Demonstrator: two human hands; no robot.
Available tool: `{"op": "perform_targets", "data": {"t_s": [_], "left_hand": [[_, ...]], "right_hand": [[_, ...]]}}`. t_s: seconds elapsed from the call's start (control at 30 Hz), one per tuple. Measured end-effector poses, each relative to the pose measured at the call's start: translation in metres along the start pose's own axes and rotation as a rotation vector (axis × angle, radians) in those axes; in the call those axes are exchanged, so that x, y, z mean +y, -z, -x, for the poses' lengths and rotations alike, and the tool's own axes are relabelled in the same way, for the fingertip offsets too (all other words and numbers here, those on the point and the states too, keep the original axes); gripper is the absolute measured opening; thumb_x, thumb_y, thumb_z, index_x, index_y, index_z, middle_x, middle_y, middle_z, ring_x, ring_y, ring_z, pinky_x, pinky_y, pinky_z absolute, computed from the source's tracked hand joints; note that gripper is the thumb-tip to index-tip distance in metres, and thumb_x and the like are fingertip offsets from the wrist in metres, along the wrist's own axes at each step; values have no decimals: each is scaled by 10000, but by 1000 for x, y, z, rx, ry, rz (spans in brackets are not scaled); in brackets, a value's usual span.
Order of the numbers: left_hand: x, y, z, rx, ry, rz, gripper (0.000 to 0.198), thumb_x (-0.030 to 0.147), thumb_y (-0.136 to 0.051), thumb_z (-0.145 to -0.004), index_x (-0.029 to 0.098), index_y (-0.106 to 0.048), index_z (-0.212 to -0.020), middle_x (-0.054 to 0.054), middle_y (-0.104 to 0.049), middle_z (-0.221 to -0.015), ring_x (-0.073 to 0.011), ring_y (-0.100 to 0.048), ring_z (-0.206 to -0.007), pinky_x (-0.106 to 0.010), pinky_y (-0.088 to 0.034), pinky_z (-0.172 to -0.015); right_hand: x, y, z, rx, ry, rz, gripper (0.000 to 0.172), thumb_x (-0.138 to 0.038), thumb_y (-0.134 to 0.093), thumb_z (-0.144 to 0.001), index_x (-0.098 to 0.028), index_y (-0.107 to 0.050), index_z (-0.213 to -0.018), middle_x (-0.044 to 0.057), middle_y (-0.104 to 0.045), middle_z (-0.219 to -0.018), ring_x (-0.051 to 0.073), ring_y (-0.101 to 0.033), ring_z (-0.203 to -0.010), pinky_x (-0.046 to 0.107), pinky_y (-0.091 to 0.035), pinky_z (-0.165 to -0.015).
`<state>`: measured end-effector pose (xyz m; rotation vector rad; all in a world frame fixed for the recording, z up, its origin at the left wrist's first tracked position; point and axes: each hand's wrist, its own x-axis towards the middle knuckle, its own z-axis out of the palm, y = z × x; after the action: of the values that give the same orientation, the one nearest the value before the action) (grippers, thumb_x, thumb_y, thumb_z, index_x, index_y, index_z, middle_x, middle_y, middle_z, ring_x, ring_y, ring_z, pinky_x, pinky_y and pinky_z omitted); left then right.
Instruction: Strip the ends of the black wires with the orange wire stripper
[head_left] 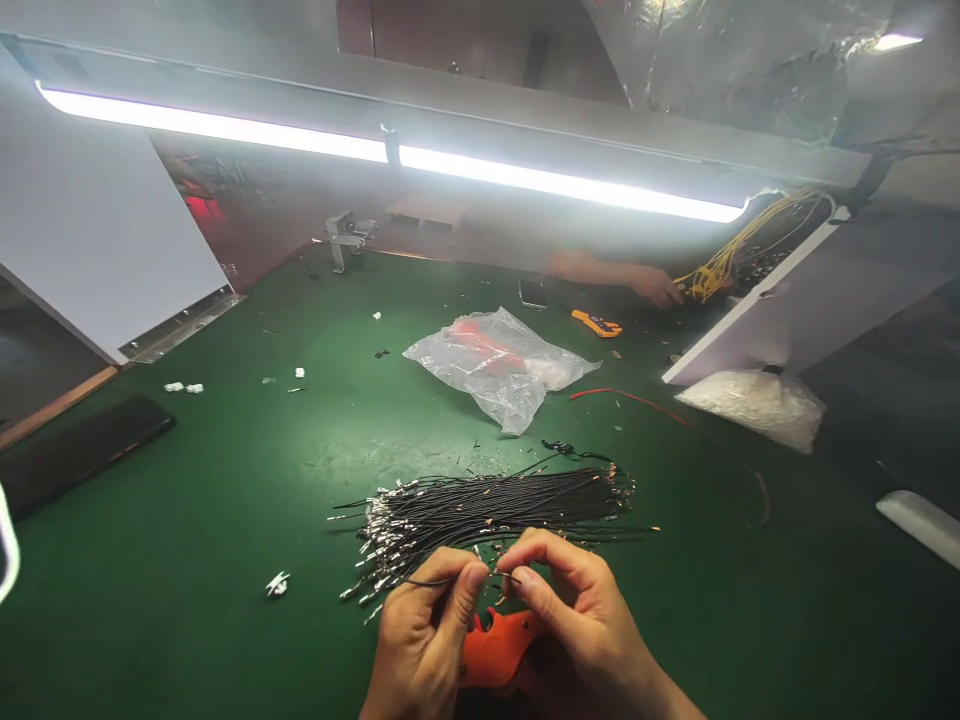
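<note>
Left hand (pixel 424 628): thumb and index pinched closed on a black wire (pixel 433 583), which points across toward the right fingertips; right hand (pixel 581 600): thumb and index nearly together at the wire's end, firm grip or light contact cannot be told; orange tool (pixel 495 648) just below the fingers, partly hidden; pile of black wires (pixel 517 503) just beyond them; judged good practice: steady the wire near its end, work the tip in line, avoid kinks; containers: clear bag (pixel 499 375) farther beyond the fingers, red and whitish contents; second bag (pixel 757 405) well to their right, pale contents, too small to identify.
</note>
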<state>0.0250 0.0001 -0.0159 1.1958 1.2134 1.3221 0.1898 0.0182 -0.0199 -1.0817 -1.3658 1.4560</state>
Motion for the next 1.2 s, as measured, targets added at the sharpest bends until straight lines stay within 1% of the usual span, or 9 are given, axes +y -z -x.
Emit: {"op": "perform_targets", "data": {"t_s": [0.13,0.23,0.37,0.5,0.67,0.8,0.93,1.1,1.2], "left_hand": [[-14,-2,2,15,-110,-43,278,399,-609,-966,209,-725,-800,17,-658,-654,-101,-573,-526,-197,-453,-525],[-16,0,2,-7,-178,-97,275,360,-593,-980,210,-723,-788,9,-656,-652,-109,-574,-538,-207,-448,-525],[-14,5,1,-64,-317,-195,275,307,-589,-980,213,-711,-753,-4,-635,-632,-131,-567,-588,-233,-452,-567],[-14,9,-1,-103,-438,-271,250,226,-550,-986,207,-684,-776,-11,-609,-628,-144,-547,-604,-255,-437,-570],[-17,13,-2,-153,-686,-435,156,118,-560,-928,200,-665,-846,-17,-603,-638,-159,-529,-621,-267,-455,-572],[-22,15,-1,-185,-823,-618,158,68,-565,-902,197,-623,-831,-13,-619,-614,-154,-507,-583,-271,-455,-557],[-27,14,0,-217,-884,-621,145,74,-527,-944,184,-601,-886,-13,-641,-600,-143,-512,-552,-267,-432,-523],[-37,5,3,-63,-887,-640,188,112,-458,-998,211,-580,-894,8,-632,-560,-143,-482,-487,-291,-391,-524],[-40,1,3,11,-888,-675,206,145,-443,-1015,220,-566,-867,20,-620,-531,-154,-484,-488,-298,-371,-525]], "right_hand": [[2,-1,6,-11,58,31,220,-409,-626,-924,-210,-719,-940,51,-623,-823,205,-609,-759,309,-544,-649],[4,-1,10,-61,40,18,280,-459,-568,-926,-228,-658,-1055,70,-635,-919,190,-610,-687,274,-519,-529],[11,-2,11,-12,153,198,158,-327,-506,-941,-235,-626,-896,37,-596,-812,168,-546,-619,241,-459,-453],[5,-1,9,-75,267,342,116,-234,-487,-899,-233,-603,-898,47,-618,-836,193,-587,-686,286,-474,-521],[-10,-2,3,-41,537,537,138,-144,-448,-825,-250,-536,-841,-7,-618,-719,186,-575,-686,348,-451,-659],[-9,-4,-1,7,617,664,168,-75,-467,-775,-228,-519,-823,-11,-626,-746,161,-590,-693,342,-419,-675],[-5,-4,-3,67,631,670,161,-72,-482,-761,-221,-523,-805,-15,-607,-706,160,-588,-668,338,-410,-660],[2,-6,-2,127,571,593,194,-55,-489,-709,-230,-546,-772,-30,-609,-679,154,-581,-646,310,-411,-638],[11,-9,0,176,521,531,183,-72,-482,-749,-237,-559,-775,-25,-591,-685,149,-563,-624,276,-404,-581]]}}
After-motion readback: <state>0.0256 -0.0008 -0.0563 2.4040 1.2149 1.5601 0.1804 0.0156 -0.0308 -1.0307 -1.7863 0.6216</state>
